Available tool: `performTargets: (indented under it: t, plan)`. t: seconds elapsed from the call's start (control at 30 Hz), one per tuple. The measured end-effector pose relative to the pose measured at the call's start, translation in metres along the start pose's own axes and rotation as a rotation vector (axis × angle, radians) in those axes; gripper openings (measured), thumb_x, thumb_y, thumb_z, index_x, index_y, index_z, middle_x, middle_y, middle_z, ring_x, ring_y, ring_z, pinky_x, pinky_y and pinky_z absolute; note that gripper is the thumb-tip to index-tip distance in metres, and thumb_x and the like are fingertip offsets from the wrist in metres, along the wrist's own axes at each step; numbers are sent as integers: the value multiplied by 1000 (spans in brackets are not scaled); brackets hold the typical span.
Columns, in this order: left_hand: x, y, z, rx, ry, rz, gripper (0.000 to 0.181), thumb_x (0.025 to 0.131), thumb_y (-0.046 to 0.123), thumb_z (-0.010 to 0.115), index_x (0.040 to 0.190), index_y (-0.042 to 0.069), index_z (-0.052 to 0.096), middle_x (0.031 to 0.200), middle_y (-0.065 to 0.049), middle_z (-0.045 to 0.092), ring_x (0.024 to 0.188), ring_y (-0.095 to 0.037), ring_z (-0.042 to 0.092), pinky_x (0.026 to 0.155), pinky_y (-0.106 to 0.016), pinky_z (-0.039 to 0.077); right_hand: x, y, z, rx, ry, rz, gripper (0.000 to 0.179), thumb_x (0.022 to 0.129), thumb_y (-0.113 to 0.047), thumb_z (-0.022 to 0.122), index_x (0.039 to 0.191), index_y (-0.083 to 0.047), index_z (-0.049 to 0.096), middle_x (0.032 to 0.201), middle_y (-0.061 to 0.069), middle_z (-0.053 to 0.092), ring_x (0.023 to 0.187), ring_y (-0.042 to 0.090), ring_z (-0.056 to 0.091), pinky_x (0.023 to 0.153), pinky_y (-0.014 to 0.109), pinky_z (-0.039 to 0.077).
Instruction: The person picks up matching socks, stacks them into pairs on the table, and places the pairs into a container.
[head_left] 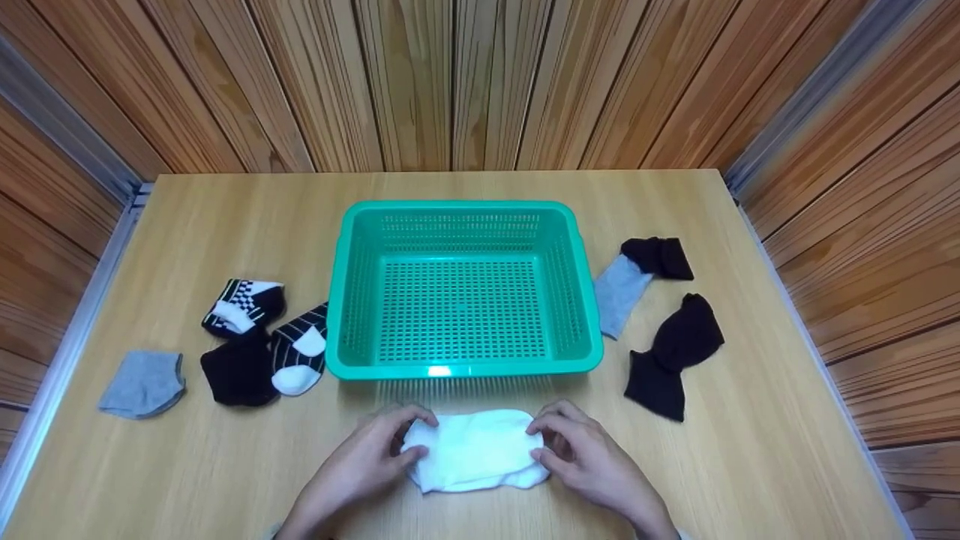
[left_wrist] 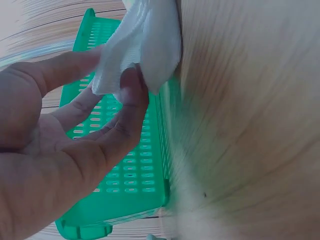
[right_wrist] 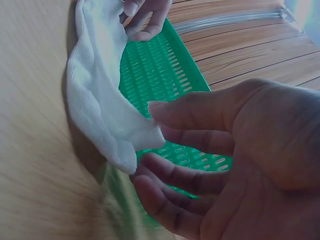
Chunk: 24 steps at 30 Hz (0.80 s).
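A pair of white socks [head_left: 480, 450], laid one over the other, lies flat in front of the green basket. My left hand [head_left: 371, 457] pinches their left end between thumb and fingers; in the left wrist view the white fabric [left_wrist: 161, 45] stands up from the table with fingertips at its layers. At the opposite end my right hand [head_left: 592, 461] pinches the edge. The right wrist view shows the thumb of that hand [right_wrist: 200, 110] on the corner of the top layer, with the lower fingers curled beneath, beside the fabric.
The green basket [head_left: 465, 370] stands mid-table, just beyond both hands. Left of it lie a grey sock [head_left: 142, 384], a black sock [head_left: 238, 371], a checkered sock [head_left: 262, 304] and a striped sock [head_left: 296, 352]. On the right are a grey-and-black sock [head_left: 621, 289] and black socks [head_left: 664, 367]. Wooden walls enclose the table.
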<state>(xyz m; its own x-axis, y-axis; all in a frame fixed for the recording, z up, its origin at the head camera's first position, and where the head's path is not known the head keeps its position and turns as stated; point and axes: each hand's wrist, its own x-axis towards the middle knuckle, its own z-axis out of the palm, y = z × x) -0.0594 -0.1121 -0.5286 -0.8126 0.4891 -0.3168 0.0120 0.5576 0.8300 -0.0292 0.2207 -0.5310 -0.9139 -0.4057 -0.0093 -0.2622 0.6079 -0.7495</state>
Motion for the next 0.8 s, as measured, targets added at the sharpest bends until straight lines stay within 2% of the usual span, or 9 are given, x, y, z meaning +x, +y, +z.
performTargets:
  t: [0.17, 0.27, 0.33, 0.4, 0.5, 0.67, 0.8]
  plan:
    - [1, 1, 0, -43, 0, -2, 27, 97, 13, 72, 123, 21, 69, 106, -1, 63, 94, -18, 54, 77, -22, 46, -3, -7, 2, -68, 132, 7, 22, 94, -17, 79, 114, -16, 71, 125, -7, 61, 111, 10, 56, 91, 30, 54]
    - [1, 5, -1, -72, 5, 8, 24, 98, 15, 73, 121, 20, 70, 104, -1, 62, 93, -17, 54, 75, -21, 46, -4, -14, 4, -80, 202, -33, 21, 93, -16, 80, 112, -16, 72, 125, -7, 63, 119, 8, 56, 98, 33, 54]
    - [0, 8, -1, -83, 13, 19, 21, 98, 17, 73, 119, 19, 71, 104, 0, 62, 92, -17, 54, 75, -20, 46, -4, -19, 6, -52, 209, -75, 18, 94, -16, 79, 111, -17, 72, 123, -5, 65, 117, 8, 60, 98, 34, 56]
    - [0, 11, 0, -100, 15, 25, 20, 98, 19, 74, 117, 18, 72, 105, 0, 64, 92, -16, 55, 75, -20, 48, -5, -25, 9, 9, 184, -102, 17, 97, -18, 76, 113, -19, 71, 121, -6, 66, 112, 10, 64, 96, 32, 59]
    - [0, 16, 2, -142, 9, 40, 20, 98, 22, 74, 118, 17, 74, 112, -2, 66, 97, -16, 59, 82, -18, 52, -6, -34, 15, 134, 101, -101, 21, 101, -25, 72, 120, -18, 68, 123, 1, 66, 109, 16, 68, 93, 32, 61]
    - [0, 25, 10, -297, -13, 88, 23, 100, 20, 73, 121, 14, 74, 122, -6, 66, 112, -20, 63, 95, -20, 58, -4, -45, 28, 328, -72, -22, 43, 102, -32, 70, 137, -10, 58, 134, 10, 64, 120, 24, 67, 102, 36, 59]
    - [0, 35, 21, -423, -28, 134, 24, 100, 16, 71, 124, 14, 74, 128, -9, 65, 125, -24, 61, 101, -23, 57, -1, -48, 40, 372, -120, 40, 61, 99, -33, 75, 149, -11, 48, 147, 11, 58, 128, 21, 63, 107, 35, 55]
